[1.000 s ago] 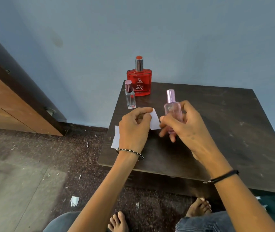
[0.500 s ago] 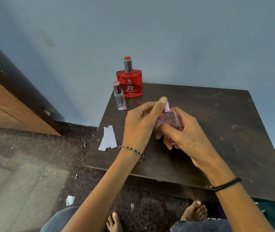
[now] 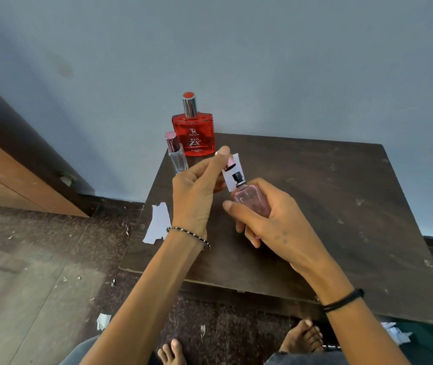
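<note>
My right hand grips a small pink perfume bottle above the dark wooden table. The bottle's black spray nozzle is bare. My left hand pinches the pink cap just above the nozzle, together with a white paper strip that stands behind the nozzle.
A red perfume bottle and a small clear bottle with a pink cap stand at the table's far left corner by the blue wall. A torn white paper lies at the table's left edge. Paper scraps litter the floor. My bare feet are below the table.
My left hand has pulled the pink cap off the bottle and lifted it, baring the black nozzle. The white strip is in view in that hand again.
</note>
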The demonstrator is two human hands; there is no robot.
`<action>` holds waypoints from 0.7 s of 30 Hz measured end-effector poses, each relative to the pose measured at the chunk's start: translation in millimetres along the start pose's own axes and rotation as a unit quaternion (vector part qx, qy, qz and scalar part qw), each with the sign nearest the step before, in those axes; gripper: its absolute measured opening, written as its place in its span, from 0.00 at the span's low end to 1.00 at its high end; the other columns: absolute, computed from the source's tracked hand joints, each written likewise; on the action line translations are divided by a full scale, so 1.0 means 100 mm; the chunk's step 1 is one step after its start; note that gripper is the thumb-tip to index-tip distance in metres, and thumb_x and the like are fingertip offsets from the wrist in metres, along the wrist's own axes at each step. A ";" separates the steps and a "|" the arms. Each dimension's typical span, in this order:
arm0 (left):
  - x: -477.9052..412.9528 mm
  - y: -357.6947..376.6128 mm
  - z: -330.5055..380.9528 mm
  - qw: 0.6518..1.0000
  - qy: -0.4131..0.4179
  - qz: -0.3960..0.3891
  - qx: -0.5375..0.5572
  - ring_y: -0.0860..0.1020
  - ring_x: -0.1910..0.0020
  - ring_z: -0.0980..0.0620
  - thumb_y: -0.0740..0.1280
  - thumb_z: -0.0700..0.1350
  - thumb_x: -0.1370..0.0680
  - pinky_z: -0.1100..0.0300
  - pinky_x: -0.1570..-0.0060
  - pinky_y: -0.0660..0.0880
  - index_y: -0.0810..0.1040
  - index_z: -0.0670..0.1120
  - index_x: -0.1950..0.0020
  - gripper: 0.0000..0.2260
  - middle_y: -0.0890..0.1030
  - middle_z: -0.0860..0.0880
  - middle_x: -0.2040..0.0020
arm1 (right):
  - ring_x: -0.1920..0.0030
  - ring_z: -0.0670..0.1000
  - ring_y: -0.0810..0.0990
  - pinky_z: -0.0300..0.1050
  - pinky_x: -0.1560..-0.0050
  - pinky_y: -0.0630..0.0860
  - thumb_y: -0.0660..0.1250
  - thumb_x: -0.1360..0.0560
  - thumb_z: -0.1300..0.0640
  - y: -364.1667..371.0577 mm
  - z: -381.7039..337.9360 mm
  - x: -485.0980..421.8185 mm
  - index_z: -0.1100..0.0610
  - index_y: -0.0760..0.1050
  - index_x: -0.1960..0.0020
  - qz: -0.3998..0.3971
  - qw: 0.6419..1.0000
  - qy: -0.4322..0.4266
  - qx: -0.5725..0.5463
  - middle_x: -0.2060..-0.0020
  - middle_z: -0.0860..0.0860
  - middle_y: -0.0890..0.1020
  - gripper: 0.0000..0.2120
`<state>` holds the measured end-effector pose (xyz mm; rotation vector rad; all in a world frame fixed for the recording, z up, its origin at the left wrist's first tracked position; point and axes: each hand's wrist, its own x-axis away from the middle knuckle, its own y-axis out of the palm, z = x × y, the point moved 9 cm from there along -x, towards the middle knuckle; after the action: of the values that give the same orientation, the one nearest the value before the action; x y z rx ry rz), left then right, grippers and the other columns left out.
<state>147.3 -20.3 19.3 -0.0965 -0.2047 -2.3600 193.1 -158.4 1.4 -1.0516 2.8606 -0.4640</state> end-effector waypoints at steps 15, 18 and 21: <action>-0.07 -0.16 -0.06 0.997 -0.029 0.014 0.065 0.85 0.52 0.49 0.74 0.53 0.25 0.63 0.57 0.81 0.89 0.48 0.54 0.10 0.88 0.46 0.55 | 0.70 0.49 0.79 0.39 0.74 0.73 0.72 0.24 0.55 -0.08 -0.16 -0.01 0.50 0.80 0.37 -0.002 0.968 -0.008 -0.252 0.55 0.53 0.87 0.16; -0.07 -0.17 -0.05 0.998 -0.029 0.009 0.062 0.85 0.52 0.47 0.75 0.52 0.25 0.63 0.57 0.80 0.89 0.46 0.54 0.10 0.88 0.46 0.54 | 0.69 0.48 0.76 0.42 0.74 0.70 0.62 0.24 0.50 -0.07 -0.08 -0.04 0.55 0.75 0.31 0.000 0.940 0.032 -0.340 0.57 0.54 0.83 0.23; -0.06 -0.17 -0.05 0.998 -0.034 0.005 0.050 0.86 0.51 0.48 0.75 0.52 0.25 0.66 0.59 0.81 0.88 0.45 0.51 0.11 0.89 0.47 0.54 | 0.65 0.48 0.77 0.42 0.70 0.73 0.57 0.21 0.48 -0.07 -0.09 -0.02 0.43 0.74 0.29 -0.006 0.945 0.011 -0.326 0.53 0.51 0.82 0.22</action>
<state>139.8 -5.7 11.2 -0.1291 -0.3541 -2.3337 197.9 -159.6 12.2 -1.1247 3.0912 0.5244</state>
